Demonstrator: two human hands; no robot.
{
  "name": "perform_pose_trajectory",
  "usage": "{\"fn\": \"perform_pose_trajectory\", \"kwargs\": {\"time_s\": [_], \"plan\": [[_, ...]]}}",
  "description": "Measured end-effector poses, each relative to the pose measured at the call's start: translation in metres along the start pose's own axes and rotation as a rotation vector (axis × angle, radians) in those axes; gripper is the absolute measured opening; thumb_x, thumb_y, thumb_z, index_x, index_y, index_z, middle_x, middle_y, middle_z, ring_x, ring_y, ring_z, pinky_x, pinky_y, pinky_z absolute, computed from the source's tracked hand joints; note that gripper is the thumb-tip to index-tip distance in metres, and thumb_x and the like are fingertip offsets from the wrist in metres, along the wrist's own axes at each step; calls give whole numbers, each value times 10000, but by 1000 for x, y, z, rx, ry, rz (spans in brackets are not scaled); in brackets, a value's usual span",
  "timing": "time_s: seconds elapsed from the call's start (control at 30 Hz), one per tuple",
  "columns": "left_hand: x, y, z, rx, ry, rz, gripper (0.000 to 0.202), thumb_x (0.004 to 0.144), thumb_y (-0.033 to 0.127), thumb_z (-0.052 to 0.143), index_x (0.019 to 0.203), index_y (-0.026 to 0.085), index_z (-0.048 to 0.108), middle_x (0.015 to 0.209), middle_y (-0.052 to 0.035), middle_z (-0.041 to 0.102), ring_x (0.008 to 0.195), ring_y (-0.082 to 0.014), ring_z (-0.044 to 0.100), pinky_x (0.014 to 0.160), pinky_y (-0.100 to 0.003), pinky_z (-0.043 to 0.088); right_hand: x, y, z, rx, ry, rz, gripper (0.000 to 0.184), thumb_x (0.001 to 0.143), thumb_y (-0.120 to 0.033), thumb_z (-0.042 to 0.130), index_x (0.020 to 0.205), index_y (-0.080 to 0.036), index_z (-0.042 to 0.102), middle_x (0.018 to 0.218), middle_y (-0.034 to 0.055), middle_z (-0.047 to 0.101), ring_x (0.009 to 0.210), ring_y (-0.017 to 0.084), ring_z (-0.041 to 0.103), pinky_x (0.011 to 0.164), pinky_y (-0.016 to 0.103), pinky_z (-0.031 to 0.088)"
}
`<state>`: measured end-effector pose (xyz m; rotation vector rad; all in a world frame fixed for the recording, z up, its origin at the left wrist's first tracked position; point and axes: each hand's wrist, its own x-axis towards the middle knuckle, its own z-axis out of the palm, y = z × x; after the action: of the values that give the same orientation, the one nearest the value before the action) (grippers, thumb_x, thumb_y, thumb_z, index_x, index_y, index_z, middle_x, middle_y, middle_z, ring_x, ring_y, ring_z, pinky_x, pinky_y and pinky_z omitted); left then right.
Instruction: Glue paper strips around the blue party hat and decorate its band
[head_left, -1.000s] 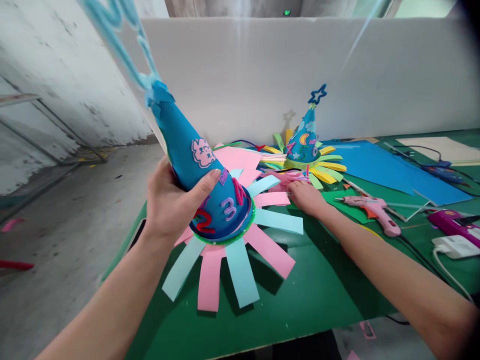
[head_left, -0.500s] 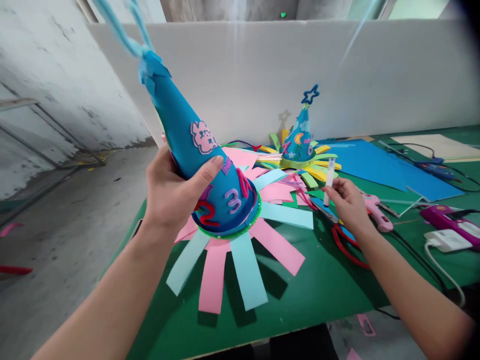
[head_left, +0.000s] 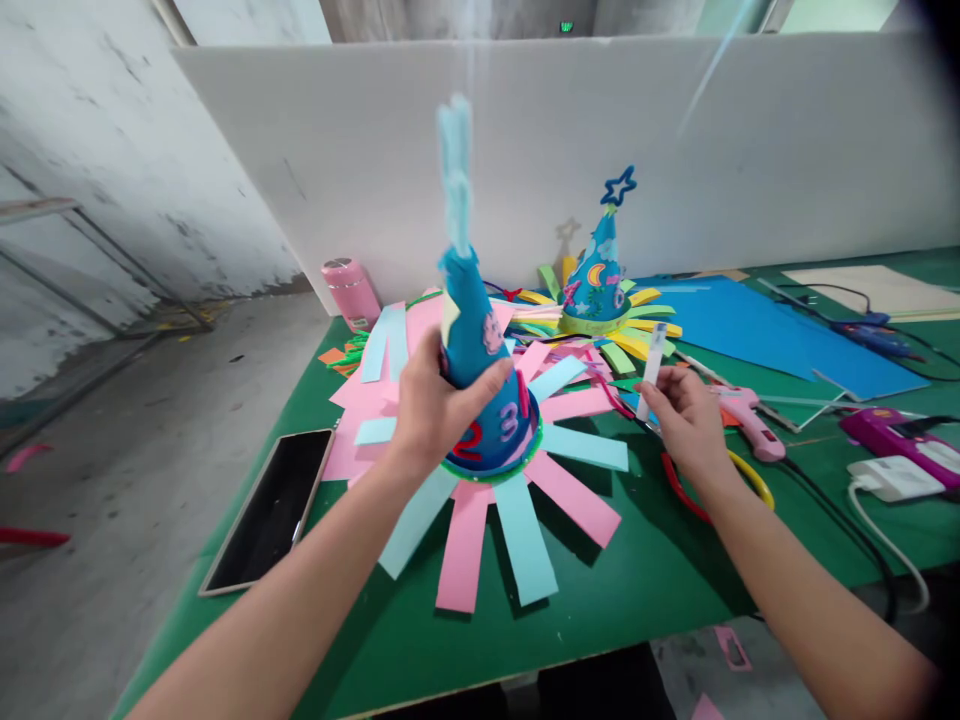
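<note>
My left hand is wrapped round a blue paper party hat, thumb across its front. The cone stands nearly upright, with a light blue fuzzy pipe-cleaner piece at its tip and a red 2 and a purple 3 low on its side. Pink and pale blue paper strips fan out from its green-edged base over the table. To the right, my right hand pinches a short whitish strip between thumb and fingers. Below that hand lie scissors with red and yellow handles, partly hidden by my forearm.
A second decorated hat with a star top stands behind. A phone lies at the left, and a pink bottle stands at the back. A pink glue gun, blue sheets and a white plug are on the right.
My left hand has moved right and tipped the hat from a left lean to nearly upright, with its top now lower. The phone and pink bottle have come into view.
</note>
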<state>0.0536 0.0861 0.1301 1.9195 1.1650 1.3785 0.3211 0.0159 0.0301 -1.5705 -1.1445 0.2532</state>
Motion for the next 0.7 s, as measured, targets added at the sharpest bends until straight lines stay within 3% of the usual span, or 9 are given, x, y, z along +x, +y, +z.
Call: {"fn": "perform_pose_trajectory", "kwargs": {"time_s": [0.13, 0.23, 0.37, 0.43, 0.5, 0.6, 0.7], "plan": [[-10, -14, 15, 84, -116, -62, 437, 668, 428, 701, 994, 179, 549, 850, -27, 648, 772, -202, 618, 675, -320, 507, -5, -5, 8, -56, -65, -19, 299, 823, -453, 529, 990, -207, 505, 847, 24, 585, 711, 151, 560, 598, 278, 464], [-14, -24, 15, 91, -181, -55, 571, 672, 452, 696, 1119, 151, 507, 1036, -98, 639, 954, -264, 608, 810, -393, 493, -6, -8, 17, -123, -116, -29, 301, 817, -455, 524, 960, -189, 528, 828, 34, 599, 702, 155, 559, 592, 273, 453], [-31, -35, 2, 105, -162, -5, 782, 722, 509, 638, 1343, 149, 329, 1385, -183, 415, 1291, -329, 378, 1032, -501, 330, -3, -7, 32, -238, -174, -35, 288, 820, -429, 508, 969, -186, 551, 857, 53, 642, 718, 171, 576, 619, 283, 446], [-43, -42, -6, 104, -140, 14, 662, 826, 484, 523, 1361, 158, 309, 1408, -171, 387, 1328, -295, 333, 1064, -492, 292, 1, -5, 39, -311, -202, -34, 271, 814, -407, 508, 962, -187, 565, 810, 47, 645, 680, 175, 574, 600, 285, 429], [-55, -51, -13, 137, -50, 39, 489, 886, 417, 453, 1296, 158, 394, 1335, -161, 462, 1279, -271, 396, 1036, -474, 332, 4, -2, 47, -391, -218, -28, 248, 802, -379, 515, 944, -188, 583, 761, 42, 637, 641, 181, 570, 569, 282, 401], [-70, -68, -21, 199, 105, 119, 285, 909, 309, 434, 1144, 162, 500, 1139, -130, 576, 1106, -234, 520, 933, -422, 422, 5, 1, 56, -501, -229, -32, 220, 796, -344, 509, 923, -191, 603, 736, 45, 630, 634, 195, 569, 537, 274, 356], [-79, -83, -24, 286, 178, 218, 204, 900, 232, 449, 1077, 168, 526, 1036, -107, 600, 1013, -224, 546, 860, -393, 450, 2, 5, 61, -573, -248, -71, 205, 805, -334, 496, 908, -198, 611, 794, 55, 634, 709, 211, 581, 567, 278, 362]]}}
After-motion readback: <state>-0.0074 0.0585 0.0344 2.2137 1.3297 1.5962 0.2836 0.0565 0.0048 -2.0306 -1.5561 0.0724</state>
